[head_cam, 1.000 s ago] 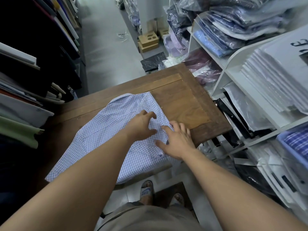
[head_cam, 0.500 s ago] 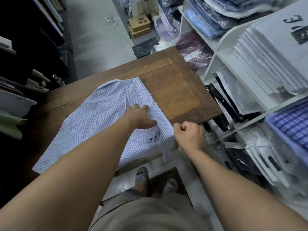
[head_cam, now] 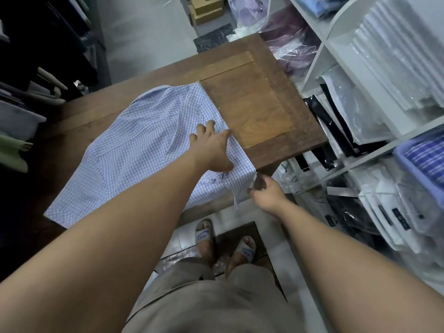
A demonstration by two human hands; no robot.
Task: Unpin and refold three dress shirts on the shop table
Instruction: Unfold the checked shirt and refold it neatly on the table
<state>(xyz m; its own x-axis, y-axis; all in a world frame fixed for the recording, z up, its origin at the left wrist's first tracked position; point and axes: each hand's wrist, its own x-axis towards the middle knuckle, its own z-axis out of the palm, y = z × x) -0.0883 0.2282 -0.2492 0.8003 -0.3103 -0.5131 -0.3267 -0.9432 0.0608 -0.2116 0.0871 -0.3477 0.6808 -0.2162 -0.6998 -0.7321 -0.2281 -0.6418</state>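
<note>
A blue-and-white checked dress shirt (head_cam: 134, 150) lies spread across the brown wooden shop table (head_cam: 259, 109), its near end hanging a little over the front edge. My left hand (head_cam: 211, 147) presses flat on the shirt's right side with fingers spread. My right hand (head_cam: 264, 191) is just off the table's front edge and pinches the shirt's hanging corner, fingers curled around the cloth.
White shelves (head_cam: 336, 44) with bagged, folded shirts stand close on the right. Dark racks of folded clothes (head_cam: 28, 68) line the left. Cardboard boxes (head_cam: 206, 8) and plastic-wrapped garments (head_cam: 288, 44) sit on the grey floor beyond the table. My sandalled feet (head_cam: 223, 241) are below.
My right hand slid off the shirt top to the table's front edge and closed on the hanging corner. My left hand flattened and moved slightly toward the shirt's right edge.
</note>
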